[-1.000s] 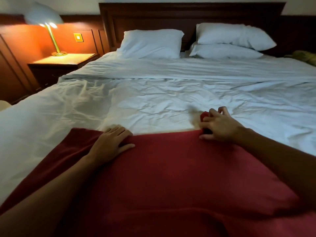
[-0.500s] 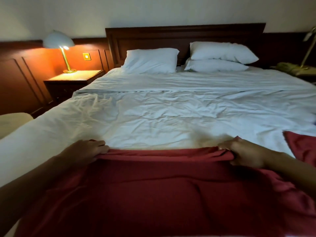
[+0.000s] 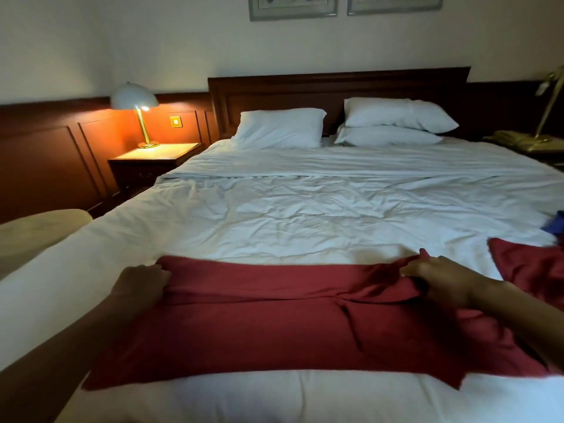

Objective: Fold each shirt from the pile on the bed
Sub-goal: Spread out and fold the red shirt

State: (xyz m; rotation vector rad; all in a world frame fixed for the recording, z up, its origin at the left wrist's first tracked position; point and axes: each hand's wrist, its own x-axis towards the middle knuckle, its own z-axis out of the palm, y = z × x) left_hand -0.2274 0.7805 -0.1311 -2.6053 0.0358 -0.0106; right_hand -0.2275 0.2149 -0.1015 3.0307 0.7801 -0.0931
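A dark red shirt [image 3: 259, 325] lies spread across the near part of the white bed [image 3: 305, 215]. Its far edge is bunched into a fold. My left hand [image 3: 139, 283] grips that far edge at the left corner, fingers curled round the cloth. My right hand [image 3: 439, 277] grips the far edge on the right, where the fabric is gathered and wrinkled. Another piece of red cloth [image 3: 531, 270] lies at the right edge, and whether it belongs to the same shirt I cannot tell. A bit of blue fabric [image 3: 555, 225] shows beyond it.
Three white pillows [image 3: 280, 128] lean on a dark wooden headboard [image 3: 335, 90]. A lit lamp [image 3: 135, 100] stands on a nightstand [image 3: 152, 160] at the left. A pale cushioned seat [image 3: 39, 230] sits beside the bed's left side. A brass lamp [image 3: 546, 117] stands far right.
Both hands took hold of the shirt's far edge and drew it toward me. The view has pulled back and tilted up, showing the wall and white sheet below the shirt.
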